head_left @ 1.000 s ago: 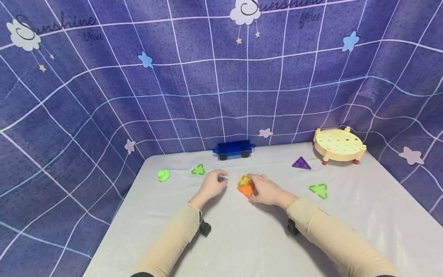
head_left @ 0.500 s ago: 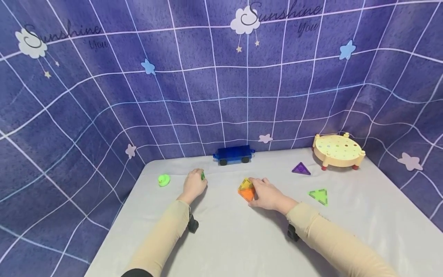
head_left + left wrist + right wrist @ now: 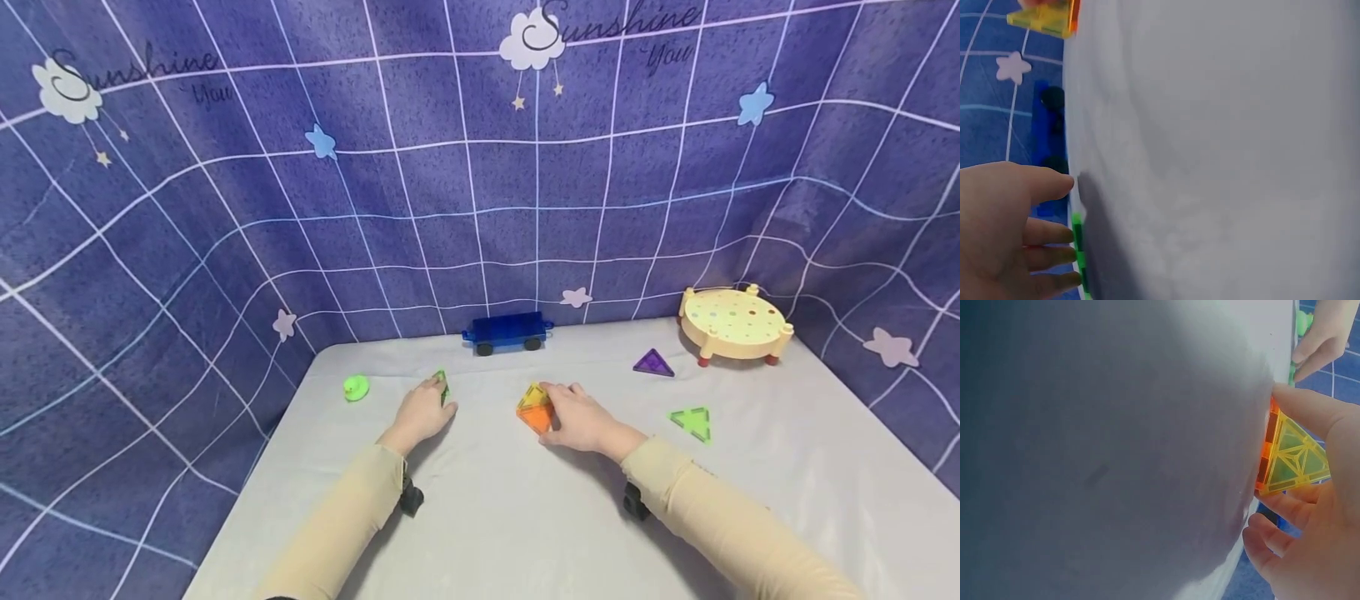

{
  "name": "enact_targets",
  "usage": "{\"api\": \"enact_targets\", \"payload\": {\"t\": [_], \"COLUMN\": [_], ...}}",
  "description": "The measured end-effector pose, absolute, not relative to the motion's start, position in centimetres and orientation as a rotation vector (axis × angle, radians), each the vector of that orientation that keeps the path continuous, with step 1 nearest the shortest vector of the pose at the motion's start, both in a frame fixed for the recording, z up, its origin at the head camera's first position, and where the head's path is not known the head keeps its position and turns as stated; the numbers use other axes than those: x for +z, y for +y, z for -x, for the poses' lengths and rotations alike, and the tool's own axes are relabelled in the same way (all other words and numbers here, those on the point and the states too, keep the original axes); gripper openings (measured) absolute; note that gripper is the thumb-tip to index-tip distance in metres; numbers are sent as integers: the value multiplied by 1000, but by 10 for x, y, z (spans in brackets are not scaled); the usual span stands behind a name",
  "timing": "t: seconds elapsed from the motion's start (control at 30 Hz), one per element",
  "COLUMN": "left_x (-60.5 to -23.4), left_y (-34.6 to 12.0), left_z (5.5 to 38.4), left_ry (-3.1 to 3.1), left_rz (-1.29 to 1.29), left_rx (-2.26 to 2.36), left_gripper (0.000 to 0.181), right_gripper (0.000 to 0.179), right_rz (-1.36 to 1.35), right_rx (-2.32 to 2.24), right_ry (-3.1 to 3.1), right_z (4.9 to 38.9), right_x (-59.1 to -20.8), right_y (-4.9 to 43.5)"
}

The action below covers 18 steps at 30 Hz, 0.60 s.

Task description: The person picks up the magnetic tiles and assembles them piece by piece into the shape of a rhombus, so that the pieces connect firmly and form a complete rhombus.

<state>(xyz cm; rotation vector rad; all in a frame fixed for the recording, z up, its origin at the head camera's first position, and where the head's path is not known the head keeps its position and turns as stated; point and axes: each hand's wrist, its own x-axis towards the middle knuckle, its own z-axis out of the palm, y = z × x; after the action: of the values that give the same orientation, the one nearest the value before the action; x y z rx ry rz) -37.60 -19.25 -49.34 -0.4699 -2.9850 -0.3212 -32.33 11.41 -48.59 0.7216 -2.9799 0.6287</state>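
Observation:
My left hand (image 3: pixel 422 410) lies over a green triangular magnetic tile (image 3: pixel 442 385) on the table. In the left wrist view its fingertips (image 3: pixel 1067 255) touch that tile (image 3: pixel 1079 244), while the thumb sticks out apart from it. Between thumb and fingers, my right hand (image 3: pixel 581 419) holds an orange triangular magnetic tile (image 3: pixel 535 419) flat on the table. A yellow triangular magnetic tile (image 3: pixel 1297 459) rises from the orange one, joined along an edge, as the right wrist view shows. Part of both tiles is behind the right hand in the head view.
At the back stands a blue wheeled toy car base (image 3: pixel 510 332). A purple triangular tile (image 3: pixel 654 363) and another green triangular tile (image 3: pixel 693 423) lie right. A small yellow toy table (image 3: pixel 735 321) is back right; a green rubber duck (image 3: pixel 356 387) sits left.
My left hand has moved left, from beside the orange tile to the green tile, which is now turned and partly covered. The right hand keeps its hold in nearly the same place.

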Motion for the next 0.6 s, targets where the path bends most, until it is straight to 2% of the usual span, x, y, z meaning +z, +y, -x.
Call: {"api": "enact_targets", "payload": {"t": [0.6], "left_x": [-490], "left_y": [-153], "left_z": [300], "left_ry": [-2994], "left_rz": [733], "left_rx": [-344], "left_gripper": [65], "right_gripper": [96], "right_rz": [-686], "right_rx": [621], "right_ry": [-3009], "right_z": [324], "right_x": [-485], "right_y": [114]}}
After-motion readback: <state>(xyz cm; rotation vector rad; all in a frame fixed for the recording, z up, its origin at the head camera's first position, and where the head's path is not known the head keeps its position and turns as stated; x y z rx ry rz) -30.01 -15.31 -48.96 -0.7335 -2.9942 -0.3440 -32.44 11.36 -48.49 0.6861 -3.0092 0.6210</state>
